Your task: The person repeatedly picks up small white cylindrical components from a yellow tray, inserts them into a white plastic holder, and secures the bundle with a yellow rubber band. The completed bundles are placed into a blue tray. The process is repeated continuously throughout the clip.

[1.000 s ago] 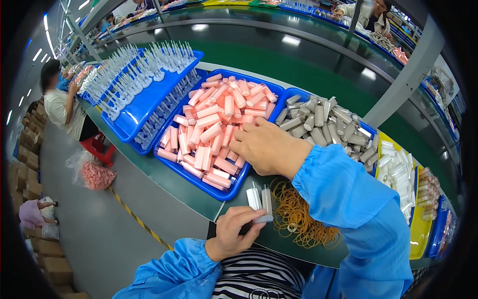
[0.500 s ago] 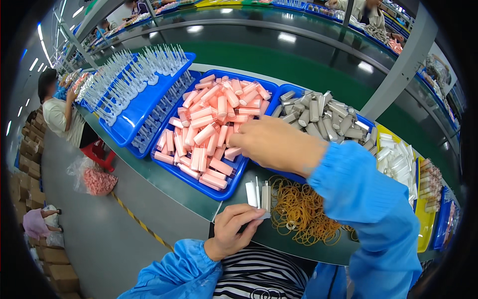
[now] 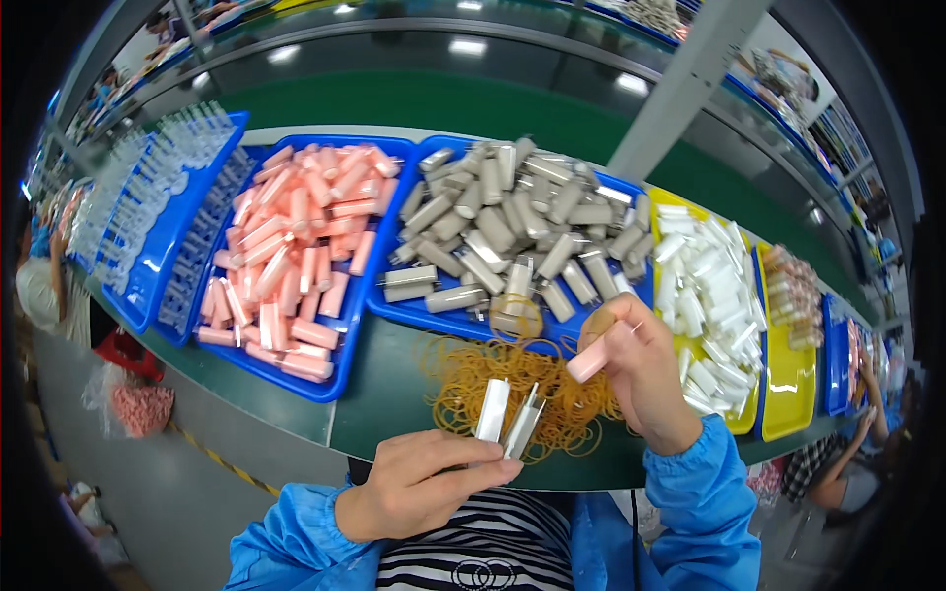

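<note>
Pink tube (image 3: 591, 361) was pinched in the right hand (image 3: 645, 379) — two white pieces (image 3: 507, 416) were gripped by the left hand (image 3: 434, 483); ends are best aligned squarely above the rubber bands (image 3: 522, 394).

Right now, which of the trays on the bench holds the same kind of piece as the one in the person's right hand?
The blue tray second from the left, heaped with pink tubes. The right hand holds one pink tube; the neighbouring trays hold grey, white or clear pieces.
</note>
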Action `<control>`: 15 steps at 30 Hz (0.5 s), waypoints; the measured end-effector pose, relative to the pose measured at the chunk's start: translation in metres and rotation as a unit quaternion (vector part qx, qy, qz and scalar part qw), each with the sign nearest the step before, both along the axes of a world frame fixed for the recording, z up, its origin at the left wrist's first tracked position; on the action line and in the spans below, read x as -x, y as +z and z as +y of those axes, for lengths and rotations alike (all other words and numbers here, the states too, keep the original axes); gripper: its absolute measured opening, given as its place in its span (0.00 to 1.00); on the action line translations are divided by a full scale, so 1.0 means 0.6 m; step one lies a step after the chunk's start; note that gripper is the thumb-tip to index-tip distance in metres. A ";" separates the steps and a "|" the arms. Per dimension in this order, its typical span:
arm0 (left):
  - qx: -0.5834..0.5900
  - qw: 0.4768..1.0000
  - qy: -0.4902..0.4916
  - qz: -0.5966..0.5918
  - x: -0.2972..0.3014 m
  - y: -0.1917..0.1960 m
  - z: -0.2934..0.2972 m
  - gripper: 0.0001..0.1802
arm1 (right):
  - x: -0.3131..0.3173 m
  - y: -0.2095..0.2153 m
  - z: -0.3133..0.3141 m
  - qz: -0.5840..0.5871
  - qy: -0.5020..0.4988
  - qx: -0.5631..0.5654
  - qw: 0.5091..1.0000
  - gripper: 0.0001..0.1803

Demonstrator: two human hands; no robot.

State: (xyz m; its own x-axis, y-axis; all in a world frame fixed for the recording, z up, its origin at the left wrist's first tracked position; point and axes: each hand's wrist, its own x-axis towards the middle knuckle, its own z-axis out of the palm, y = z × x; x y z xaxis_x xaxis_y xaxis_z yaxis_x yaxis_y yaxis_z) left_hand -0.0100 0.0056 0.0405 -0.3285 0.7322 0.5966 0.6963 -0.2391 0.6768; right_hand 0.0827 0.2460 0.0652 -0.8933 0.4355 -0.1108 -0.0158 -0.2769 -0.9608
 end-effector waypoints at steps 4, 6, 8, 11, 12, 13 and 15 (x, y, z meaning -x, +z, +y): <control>-0.001 0.998 -0.059 0.024 -0.010 0.016 0.029 0.20 | -0.014 0.006 0.007 -0.053 -0.056 0.004 0.997 0.11; 0.022 0.996 -0.078 0.030 -0.009 0.029 0.035 0.21 | -0.017 0.007 0.004 -0.095 -0.053 -0.028 0.994 0.13; 0.026 0.996 -0.082 0.035 -0.011 0.033 0.037 0.21 | -0.020 0.004 0.010 -0.069 -0.051 -0.070 0.994 0.15; 0.034 0.995 -0.085 0.029 -0.016 0.034 0.041 0.20 | -0.020 -0.003 0.009 -0.036 -0.036 -0.150 0.987 0.19; 0.037 0.995 -0.085 0.025 -0.017 0.034 0.041 0.20 | -0.018 -0.006 0.008 -0.025 -0.028 -0.179 0.983 0.20; 0.039 0.995 -0.084 0.023 -0.018 0.033 0.041 0.20 | -0.019 -0.005 0.007 -0.032 -0.009 -0.168 0.985 0.21; 0.040 0.995 -0.088 0.014 -0.020 0.032 0.041 0.20 | -0.026 0.004 0.007 -0.050 0.024 -0.149 0.987 0.22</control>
